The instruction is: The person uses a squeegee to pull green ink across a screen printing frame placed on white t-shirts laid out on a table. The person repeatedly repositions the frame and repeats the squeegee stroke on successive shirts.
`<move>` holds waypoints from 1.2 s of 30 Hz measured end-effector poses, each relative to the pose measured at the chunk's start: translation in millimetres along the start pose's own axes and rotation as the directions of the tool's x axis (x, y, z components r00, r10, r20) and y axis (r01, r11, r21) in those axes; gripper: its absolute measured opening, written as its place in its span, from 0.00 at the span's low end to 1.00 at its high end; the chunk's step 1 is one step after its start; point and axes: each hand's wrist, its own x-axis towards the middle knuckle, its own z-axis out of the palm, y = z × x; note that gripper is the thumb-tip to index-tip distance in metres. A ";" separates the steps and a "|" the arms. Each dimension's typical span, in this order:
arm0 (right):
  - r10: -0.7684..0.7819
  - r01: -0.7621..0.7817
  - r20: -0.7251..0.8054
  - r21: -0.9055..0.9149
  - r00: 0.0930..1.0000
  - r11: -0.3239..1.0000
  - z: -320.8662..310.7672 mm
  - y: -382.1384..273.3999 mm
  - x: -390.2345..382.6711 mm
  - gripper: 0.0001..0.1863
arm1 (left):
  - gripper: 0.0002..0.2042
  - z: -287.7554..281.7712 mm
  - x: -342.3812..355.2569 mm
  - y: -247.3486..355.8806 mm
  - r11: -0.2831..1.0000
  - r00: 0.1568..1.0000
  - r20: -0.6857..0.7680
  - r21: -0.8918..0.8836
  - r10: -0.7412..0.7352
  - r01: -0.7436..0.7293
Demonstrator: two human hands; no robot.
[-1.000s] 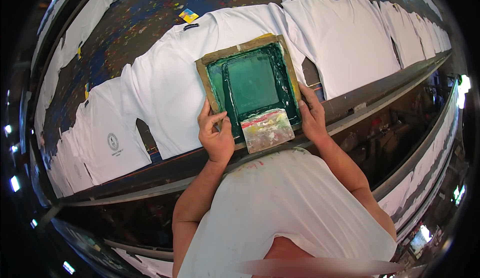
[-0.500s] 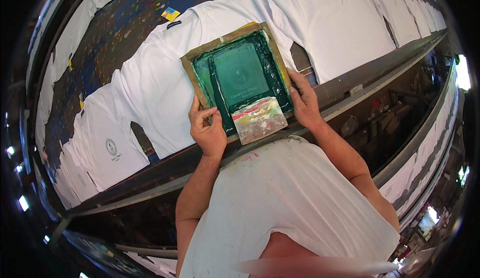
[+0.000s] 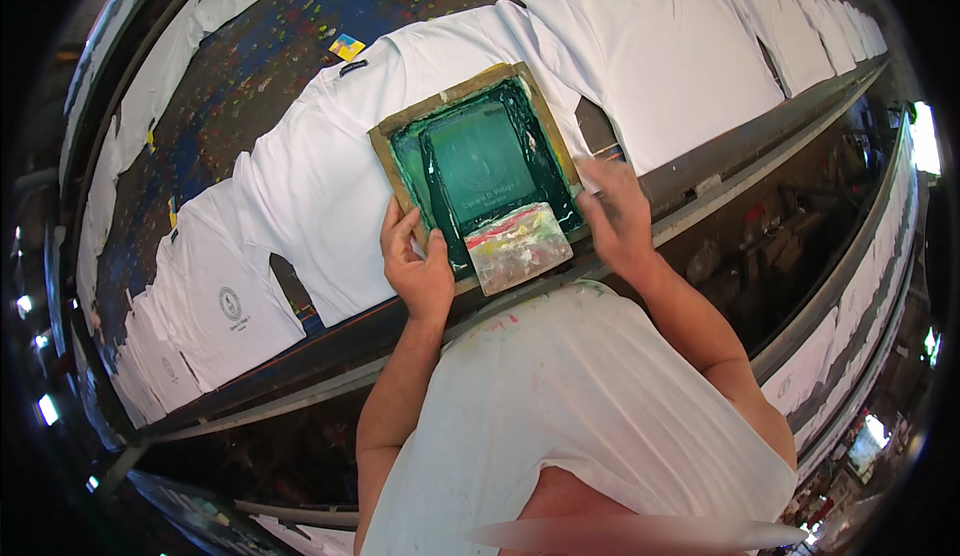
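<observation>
Head view: green-meshed screen frame (image 3: pixel 440 103) lies over a white shirt (image 3: pixel 325 171), overlapping its right side. Left hand (image 3: pixel 418 272) closed on frame's lower left edge. Right hand (image 3: pixel 620 214) by the right edge, fingers part-curled (blurred; can't tell whether touching). Paint-smeared scraper (image 3: pixel 520 251) at frame's near end. Judgement: steady both sides evenly, frame flat, scraper clear of cloth.

hands (image 3: pixel 418 270) x2 | grn scrn (image 3: pixel 480 161) x1 | pnt-smeared plate (image 3: pixel 518 250) x1 | wht tees (image 3: pixel 310 176) 6+
</observation>
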 end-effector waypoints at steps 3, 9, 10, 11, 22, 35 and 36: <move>-0.280 0.343 0.343 -0.138 0.897 0.929 -14.5 -30.5 -3.8 0.25 | 0.32 -10.1 17.3 18.2 0.986 1.000 0.031 0.168 -0.001 -0.004; -0.355 0.559 0.553 -0.256 0.754 0.789 1.7 -50.5 11.0 0.24 | 0.51 -44.1 137.8 69.8 0.682 0.747 0.627 0.447 0.223 -0.579; -0.369 0.562 0.542 -0.246 0.755 0.789 3.6 -52.6 14.0 0.23 | 0.53 -43.8 148.0 76.9 0.625 0.726 0.674 0.509 0.139 -0.592; -0.364 0.566 0.547 -0.257 0.754 0.784 7.0 -54.9 17.4 0.22 | 0.54 -42.8 157.0 83.3 0.562 0.698 0.712 0.548 0.077 -0.620; -0.142 0.399 0.717 -0.203 0.683 0.894 3.0 -51.9 115.0 0.20 | 0.49 -19.1 168.7 95.3 0.338 0.710 0.697 0.696 -0.107 -0.633; -0.313 0.547 0.572 -0.296 0.758 0.783 39.1 -31.4 135.0 0.30 | 0.52 -5.9 166.7 102.3 0.398 0.780 0.587 0.783 -0.219 -0.478; -0.289 0.541 0.597 -0.298 0.748 0.786 36.6 -33.7 121.5 0.29 | 0.53 -6.0 166.5 101.5 0.407 0.777 0.586 0.783 -0.229 -0.470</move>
